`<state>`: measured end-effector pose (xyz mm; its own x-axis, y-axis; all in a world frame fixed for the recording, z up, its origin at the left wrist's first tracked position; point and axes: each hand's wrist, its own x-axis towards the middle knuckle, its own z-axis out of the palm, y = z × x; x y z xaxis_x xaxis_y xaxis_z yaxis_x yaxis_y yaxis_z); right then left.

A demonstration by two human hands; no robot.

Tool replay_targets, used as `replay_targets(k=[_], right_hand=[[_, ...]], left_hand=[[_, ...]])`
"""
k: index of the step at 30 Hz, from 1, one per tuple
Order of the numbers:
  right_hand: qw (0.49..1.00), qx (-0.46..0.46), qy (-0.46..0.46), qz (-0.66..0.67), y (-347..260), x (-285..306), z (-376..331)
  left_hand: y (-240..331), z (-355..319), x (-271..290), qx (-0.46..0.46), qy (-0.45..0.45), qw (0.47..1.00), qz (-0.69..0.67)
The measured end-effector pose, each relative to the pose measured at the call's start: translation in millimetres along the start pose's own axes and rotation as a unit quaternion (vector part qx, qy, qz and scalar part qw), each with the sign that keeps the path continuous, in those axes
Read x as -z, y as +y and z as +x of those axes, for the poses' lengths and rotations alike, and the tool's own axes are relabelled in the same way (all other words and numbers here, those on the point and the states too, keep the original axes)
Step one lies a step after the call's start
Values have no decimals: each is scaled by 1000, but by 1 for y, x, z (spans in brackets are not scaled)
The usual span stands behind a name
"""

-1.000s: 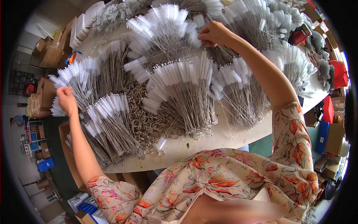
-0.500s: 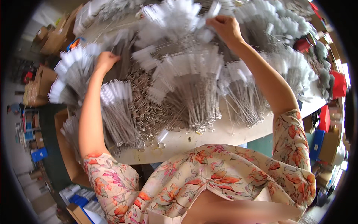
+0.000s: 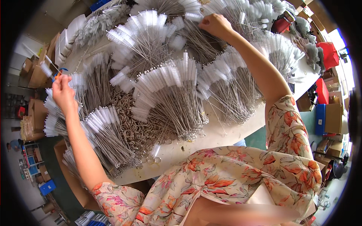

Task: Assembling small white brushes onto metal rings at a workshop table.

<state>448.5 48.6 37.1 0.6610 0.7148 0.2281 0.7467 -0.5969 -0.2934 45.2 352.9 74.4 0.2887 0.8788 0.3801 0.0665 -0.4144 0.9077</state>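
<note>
My left hand (image 3: 65, 93) is raised at the far left, its fingers closed on a thin wire brush (image 3: 46, 70) whose white bristle head sticks up above the fist. A blue and orange object (image 3: 59, 73) shows just behind that hand. At the back, my right hand (image 3: 217, 25) reaches over the heap with fingertips pinched together. Right by those fingertips is the white bristle head of another brush (image 3: 194, 17); whether they grip it is hidden. Below that hand, dark wire stems (image 3: 200, 43) lie bunched.
Several fanned bundles of brushes (image 3: 169, 96) cover the table (image 3: 226, 128). A pile of metal rings (image 3: 126, 116) lies among them. A dark red container (image 3: 283, 22) stands at the back right. Cardboard boxes (image 3: 37, 115) line the left side; a red bag (image 3: 328, 54) hangs at right.
My left hand has moved left and down, away from the dark stems, and now shows a brush. My right hand stays over the back heap. The view has shifted and tilted.
</note>
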Motion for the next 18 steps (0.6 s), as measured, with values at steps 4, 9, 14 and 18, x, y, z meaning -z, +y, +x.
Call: replay_targets(k=[4,9,14,18], right_hand=[[998,-15,-44,-41,-11,-5,-5],[1000,3,13,18,-9,-11,-2],[998,-29,-47,-15,-30,-14,-3],[996,-40,-70,24,-9,-23,13]], left_hand=[[64,-63,11,25,-41,996,-80],[83,-142,37,65,-70,990,-106],[76,-207,62,126,-49,981,-139],[59,-244,75,186,-43,969,-157]])
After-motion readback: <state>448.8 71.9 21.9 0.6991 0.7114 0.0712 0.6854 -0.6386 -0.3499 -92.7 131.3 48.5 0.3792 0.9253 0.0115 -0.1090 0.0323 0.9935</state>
